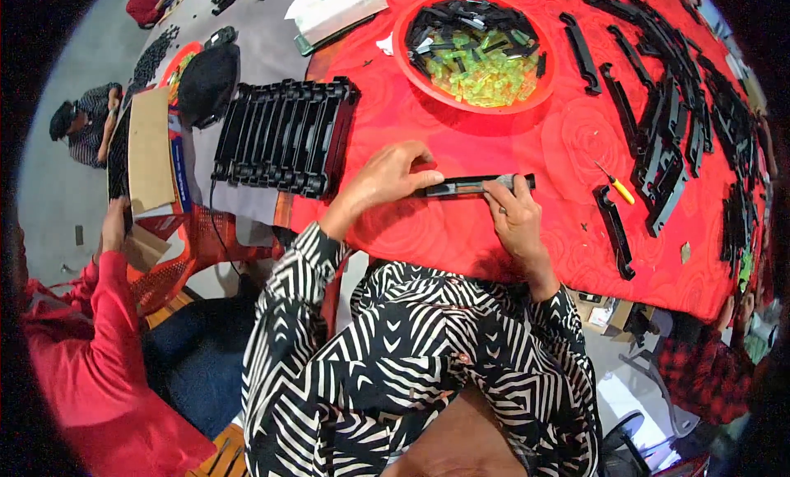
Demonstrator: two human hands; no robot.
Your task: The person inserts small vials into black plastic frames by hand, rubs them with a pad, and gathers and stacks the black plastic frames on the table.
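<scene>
Left hand [390, 174] and right hand [518, 220] apart on a black bar [464, 186], long axis nearly left-to-right, grip unclear.

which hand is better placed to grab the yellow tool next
Likely the right hand: the yellow-handled tool lies nearer it; the left hand is at the left end of the black piece.

Head fisheye, facing down, near red tabletop [568, 148].

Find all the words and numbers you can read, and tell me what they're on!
None can be read clearly.
Cardboard box, blue side: pale print, too small and blurred to read.
Black part being held: no lettering can be made out.
</scene>
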